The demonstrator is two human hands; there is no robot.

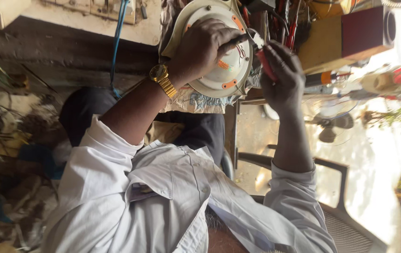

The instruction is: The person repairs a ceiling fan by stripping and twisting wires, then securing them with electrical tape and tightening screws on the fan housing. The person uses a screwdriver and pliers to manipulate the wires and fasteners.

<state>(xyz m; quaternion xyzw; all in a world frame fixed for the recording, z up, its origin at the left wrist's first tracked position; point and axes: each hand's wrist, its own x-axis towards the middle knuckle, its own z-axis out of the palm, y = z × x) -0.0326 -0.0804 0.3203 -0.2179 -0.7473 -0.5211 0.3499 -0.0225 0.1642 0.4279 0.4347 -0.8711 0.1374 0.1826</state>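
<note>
Hands (238, 61) hide wiring on round white housing (224, 70), red-handled pliers (263, 58) partly covered

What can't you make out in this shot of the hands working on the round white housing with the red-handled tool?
- Head view: the tip of the red-handled tool and the wires it meets are too small and partly covered by the left hand.
- The round white housing is partly hidden under that hand, and its top is cut by the frame edge.
- The right hand covers the tool's handles.
- The bright right side is washed out.
</note>
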